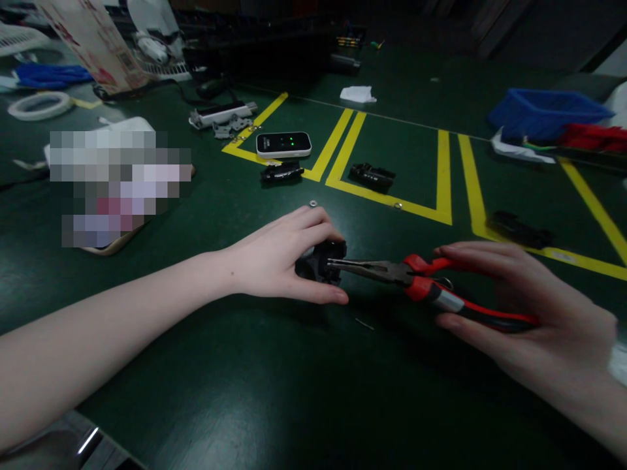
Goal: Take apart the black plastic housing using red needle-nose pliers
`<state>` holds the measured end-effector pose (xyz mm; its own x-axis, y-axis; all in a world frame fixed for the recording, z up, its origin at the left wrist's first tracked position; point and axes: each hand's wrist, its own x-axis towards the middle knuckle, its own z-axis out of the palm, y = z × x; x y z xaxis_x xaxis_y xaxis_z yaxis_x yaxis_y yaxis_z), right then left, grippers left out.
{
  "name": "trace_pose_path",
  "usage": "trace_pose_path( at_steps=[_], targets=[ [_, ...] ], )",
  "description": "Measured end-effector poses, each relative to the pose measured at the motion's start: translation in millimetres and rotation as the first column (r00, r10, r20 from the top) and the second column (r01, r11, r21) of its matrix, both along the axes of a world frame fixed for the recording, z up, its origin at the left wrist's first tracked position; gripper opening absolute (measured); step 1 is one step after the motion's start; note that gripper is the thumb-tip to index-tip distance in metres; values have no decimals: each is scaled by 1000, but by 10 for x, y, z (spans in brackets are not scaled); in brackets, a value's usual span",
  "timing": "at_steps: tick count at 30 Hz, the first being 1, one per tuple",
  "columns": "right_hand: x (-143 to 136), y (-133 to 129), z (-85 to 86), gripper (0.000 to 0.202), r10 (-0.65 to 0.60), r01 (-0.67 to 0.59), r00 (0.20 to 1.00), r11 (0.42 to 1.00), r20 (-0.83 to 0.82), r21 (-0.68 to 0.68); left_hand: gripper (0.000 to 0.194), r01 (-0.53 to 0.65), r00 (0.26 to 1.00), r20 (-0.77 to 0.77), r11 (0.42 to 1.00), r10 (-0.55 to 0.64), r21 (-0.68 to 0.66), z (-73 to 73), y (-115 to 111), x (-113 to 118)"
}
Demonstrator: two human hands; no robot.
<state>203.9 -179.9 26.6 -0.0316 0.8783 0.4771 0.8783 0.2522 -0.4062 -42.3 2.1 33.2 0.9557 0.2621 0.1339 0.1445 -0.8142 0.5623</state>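
My left hand [289, 258] is wrapped round a small black plastic part [316, 264] on the green table, its thumb stretched along the near side. My right hand [529, 307] grips needle-nose pliers [416, 277] by their red and black handles. The long jaws point left, and their tips reach the open end of the black part; what lies between the tips is too small to tell. A thin wire or pin [364, 324] lies on the table just below the jaws. Near my left knuckles is a small metal ring [313, 203].
Behind my hands lie more black parts [372, 175], a white-edged device with green lights [284, 144] and yellow tape outlines [392, 196]. Another metal ring [398, 205] lies near the tape. A blue bin [543, 114] stands at the back right, and a white tape roll [40, 106] lies at the left.
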Motion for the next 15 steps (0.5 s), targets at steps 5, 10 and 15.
trace_pose_path(
  at_steps=[5,10,15],
  targets=[
    [-13,-13,-2,47,-24,23,1000,999,-13,-24,59,6,1000,19,1000,-6,2,-24,6,-7],
    [-47,-38,19,47,-31,31,1000,1000,6,-1,60,7,999,46,1000,-6,-9,-21,13,-8],
    [-50,-30,34,47,-68,67,998,997,-15,-30,71,-60,997,39,998,59,1,2,-13,-2]
  ],
)
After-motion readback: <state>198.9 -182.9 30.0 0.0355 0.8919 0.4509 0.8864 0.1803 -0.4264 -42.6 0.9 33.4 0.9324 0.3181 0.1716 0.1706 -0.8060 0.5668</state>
